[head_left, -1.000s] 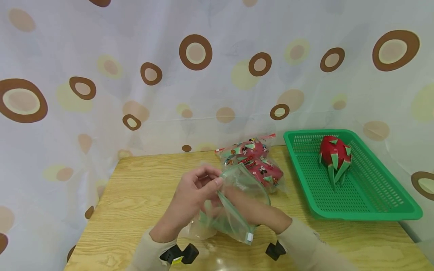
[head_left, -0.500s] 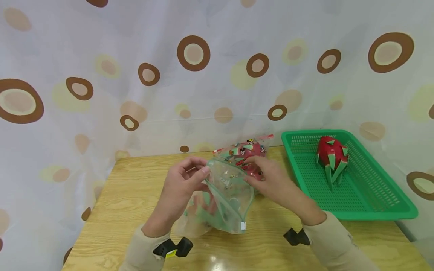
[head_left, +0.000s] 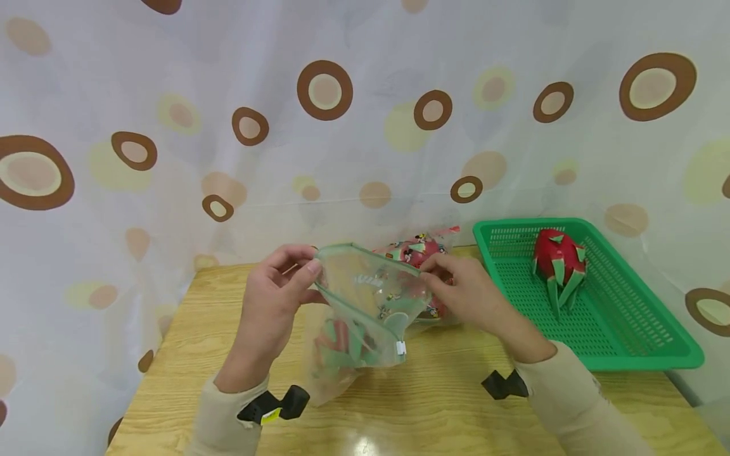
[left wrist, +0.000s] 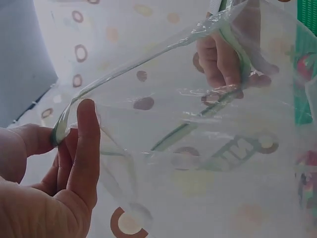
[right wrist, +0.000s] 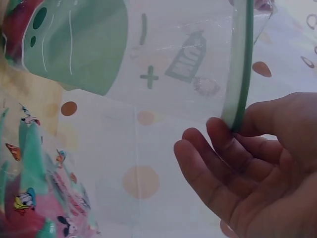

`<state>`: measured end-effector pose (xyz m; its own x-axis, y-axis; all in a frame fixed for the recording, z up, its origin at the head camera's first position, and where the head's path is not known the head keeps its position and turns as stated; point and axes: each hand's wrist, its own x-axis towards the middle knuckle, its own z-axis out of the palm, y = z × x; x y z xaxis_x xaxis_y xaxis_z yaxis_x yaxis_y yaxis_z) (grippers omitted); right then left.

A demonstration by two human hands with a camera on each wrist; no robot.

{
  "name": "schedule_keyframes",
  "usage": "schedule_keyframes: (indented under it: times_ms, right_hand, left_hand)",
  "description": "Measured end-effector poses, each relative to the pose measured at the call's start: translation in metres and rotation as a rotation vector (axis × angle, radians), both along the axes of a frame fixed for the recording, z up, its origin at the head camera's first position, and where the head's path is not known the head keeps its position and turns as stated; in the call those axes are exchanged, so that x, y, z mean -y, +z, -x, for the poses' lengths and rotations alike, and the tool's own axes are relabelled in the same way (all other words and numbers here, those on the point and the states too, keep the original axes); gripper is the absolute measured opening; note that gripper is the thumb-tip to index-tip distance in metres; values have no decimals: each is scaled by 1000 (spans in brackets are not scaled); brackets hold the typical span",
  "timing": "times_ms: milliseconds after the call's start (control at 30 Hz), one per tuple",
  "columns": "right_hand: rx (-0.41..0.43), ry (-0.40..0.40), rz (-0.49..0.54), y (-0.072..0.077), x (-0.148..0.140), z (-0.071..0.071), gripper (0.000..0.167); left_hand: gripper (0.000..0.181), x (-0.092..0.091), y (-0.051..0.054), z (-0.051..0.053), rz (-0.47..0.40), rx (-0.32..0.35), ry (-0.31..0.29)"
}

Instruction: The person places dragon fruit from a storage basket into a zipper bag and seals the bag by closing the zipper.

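Observation:
A clear slider zip bag (head_left: 365, 285) with a green-edged mouth is held up above the table, its mouth spread apart. My left hand (head_left: 274, 301) pinches the left corner of that mouth between thumb and fingers. On the other side, my right hand (head_left: 470, 294) pinches the right corner of the edge. A white slider (head_left: 401, 348) sits at the near corner. Low in the bag lies a red and green dragon fruit (head_left: 340, 335), seen blurred through the plastic. In the right wrist view, green printing (right wrist: 190, 57) shows on the bag's side.
Behind the bag, a cartoon-printed zip bag (head_left: 416, 247) with red and green dragon fruits lies on the wooden table (head_left: 228, 316). At the right stands a green slotted basket (head_left: 616, 363) holding one dragon fruit (head_left: 557, 256). A spotted curtain (head_left: 371, 145) hangs behind.
My right hand has come out of the bag and now pinches its right edge. My left hand has moved left and slightly up, and the bag's mouth is stretched wider.

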<state>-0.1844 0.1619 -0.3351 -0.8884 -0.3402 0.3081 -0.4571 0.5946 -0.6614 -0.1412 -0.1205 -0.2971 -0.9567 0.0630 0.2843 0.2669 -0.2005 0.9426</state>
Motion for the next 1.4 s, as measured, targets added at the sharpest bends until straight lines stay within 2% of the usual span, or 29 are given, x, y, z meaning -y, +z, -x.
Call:
schedule_keyframes:
  times_ms: [300,433,567,667,900,1033,1300,1400]
  right_hand:
    - [-154,-12,33,33,4,9,11]
    - [-190,-6,34,43,4,12,12]
    - [-204,-6,61,49,3,12,14]
    - [-228,-20,82,52,2,12,15]
    - [-284,-42,91,57,1,11,15]
    - [-269,-42,62,54,1,12,14]
    - [-165,-6,37,50,3,13,11]
    - [-133,8,24,48,4,13,9]
  left_hand:
    - [8,17,16,1,-32,-57,88]
    - [9,27,21,0,12,-71,150]
    - [13,37,26,-2,133,-99,219]
    - [13,42,28,-2,255,-130,270]
    - [9,46,28,1,516,-278,410]
    - [9,45,24,4,575,-268,400]
    - [10,43,20,4,699,-156,287]
    - [10,42,18,4,729,-129,265]
